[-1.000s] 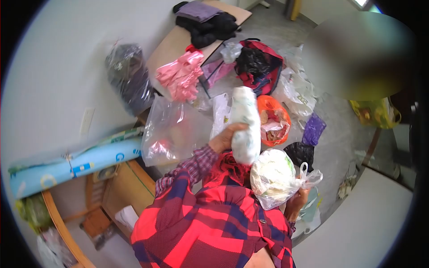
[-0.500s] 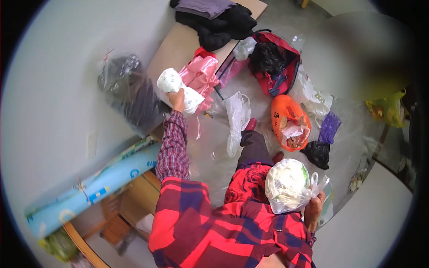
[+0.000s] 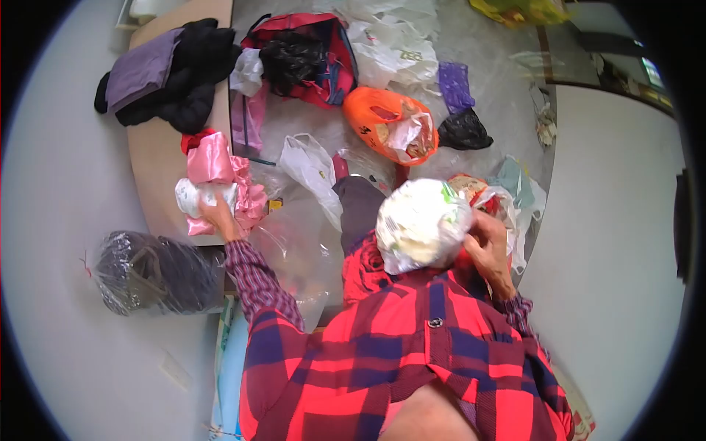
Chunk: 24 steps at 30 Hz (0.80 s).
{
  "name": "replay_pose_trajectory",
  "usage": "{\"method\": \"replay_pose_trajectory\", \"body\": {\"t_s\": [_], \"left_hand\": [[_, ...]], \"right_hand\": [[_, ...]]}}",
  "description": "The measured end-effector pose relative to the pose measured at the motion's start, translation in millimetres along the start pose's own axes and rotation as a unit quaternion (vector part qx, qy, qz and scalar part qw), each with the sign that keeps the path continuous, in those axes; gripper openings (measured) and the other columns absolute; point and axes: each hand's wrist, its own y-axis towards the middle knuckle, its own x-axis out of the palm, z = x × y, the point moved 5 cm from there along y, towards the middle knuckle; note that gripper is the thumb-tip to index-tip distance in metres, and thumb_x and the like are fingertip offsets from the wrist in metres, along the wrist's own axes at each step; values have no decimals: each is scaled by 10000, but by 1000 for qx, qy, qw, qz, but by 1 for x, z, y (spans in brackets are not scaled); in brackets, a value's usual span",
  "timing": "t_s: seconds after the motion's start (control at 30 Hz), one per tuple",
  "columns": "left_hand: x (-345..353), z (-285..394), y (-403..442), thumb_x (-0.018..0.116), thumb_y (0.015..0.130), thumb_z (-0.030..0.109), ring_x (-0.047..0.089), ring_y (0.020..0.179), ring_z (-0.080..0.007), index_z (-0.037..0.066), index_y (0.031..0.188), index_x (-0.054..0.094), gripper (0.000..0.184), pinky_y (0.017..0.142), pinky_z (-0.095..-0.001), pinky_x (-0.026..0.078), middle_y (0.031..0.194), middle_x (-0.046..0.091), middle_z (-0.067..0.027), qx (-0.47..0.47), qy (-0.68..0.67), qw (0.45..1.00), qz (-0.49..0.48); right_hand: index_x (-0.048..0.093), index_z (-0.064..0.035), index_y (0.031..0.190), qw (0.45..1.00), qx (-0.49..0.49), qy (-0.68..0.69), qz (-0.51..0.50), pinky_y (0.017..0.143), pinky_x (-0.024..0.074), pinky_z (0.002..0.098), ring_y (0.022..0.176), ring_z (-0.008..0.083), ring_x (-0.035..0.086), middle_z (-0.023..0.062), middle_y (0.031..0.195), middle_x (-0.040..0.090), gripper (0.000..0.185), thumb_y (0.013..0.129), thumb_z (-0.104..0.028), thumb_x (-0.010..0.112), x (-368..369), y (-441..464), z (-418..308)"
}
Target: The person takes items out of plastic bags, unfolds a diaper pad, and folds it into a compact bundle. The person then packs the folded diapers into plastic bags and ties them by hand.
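Note:
A small white cloth roll (image 3: 187, 198) with a faint print lies over pink satin fabric (image 3: 209, 158) at the edge of the table. My left hand (image 3: 220, 218) has its fingers curled on the roll. Over my lap is a clear plastic bag (image 3: 419, 228) packed with something white, its contents too bunched to name. At the bag's right side, my right hand (image 3: 488, 246) grips it with bent fingers; the gathered neck is mostly hidden.
Dark and purple folded clothes (image 3: 165, 73) lie on the tabletop (image 3: 154, 158). Below it is a plastic-wrapped dark bundle (image 3: 158, 272). A red backpack (image 3: 342, 55), an orange bag (image 3: 368, 117), a black bag (image 3: 465, 131) and white plastic bags (image 3: 309, 165) cover the floor ahead.
My left hand has lowered the white roll onto the pink fabric. The bag in my right hand sits closer to the body's middle. The whole view has turned and shifted.

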Motion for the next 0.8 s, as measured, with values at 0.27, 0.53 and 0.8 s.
{"method": "replay_pose_trajectory", "body": {"t_s": [0.27, 0.53, 0.8], "left_hand": [[-74, 316, -226, 615, 708, 9, 611, 820, -205, 14, 844, 655, 142, 734, -297, 473, 854, 634, -115, 348, -417, 631, -554], [-82, 353, -297, 614, 666, 73, 598, 759, -301, 14, 914, 603, 255, 697, -358, 469, 830, 609, -143, 433, -365, 615, -548], [-86, 364, -321, 621, 738, 86, 528, 711, -134, -23, 895, 567, 198, 659, -267, 435, 804, 560, -60, 321, -369, 553, -675]], "right_hand": [[484, 11, 655, 989, -129, -42, 54, 446, 370, 265, 469, 135, 493, 73, 589, 483, 65, 640, 2, 547, -5, 16, -16], [494, -1, 679, 972, -217, -5, 92, 445, 379, 276, 461, 160, 485, 75, 608, 479, 84, 628, 26, 556, -42, -1, -4], [525, -5, 713, 958, -245, 36, 144, 464, 375, 228, 482, 104, 489, 38, 611, 503, 72, 668, 45, 552, -57, -10, 7]]}}
